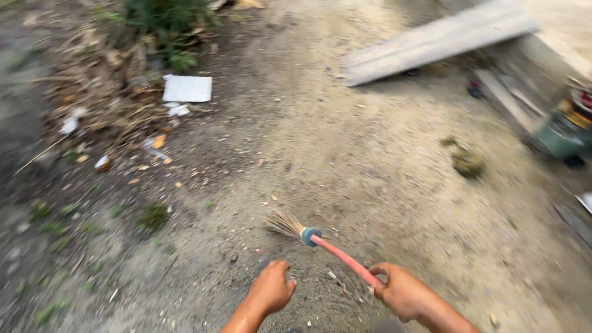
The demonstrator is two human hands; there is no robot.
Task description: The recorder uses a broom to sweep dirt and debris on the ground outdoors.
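My right hand [402,291] grips the end of a short broom [320,242] with a red handle, a blue collar and straw bristles. The bristles point up and to the left, just over the sandy ground [345,160]. To the left of the handle my left hand [271,287] is curled in a loose fist with nothing in it, apart from the broom. Small pebbles and scraps lie on the dirt between the two hands.
A heap of dry leaves, sticks and litter [105,105] lies at upper left, with a white sheet [187,89] on its edge and a green plant [166,24] behind. A grey plank [431,42] lies at upper right. A green container [564,132] stands at right.
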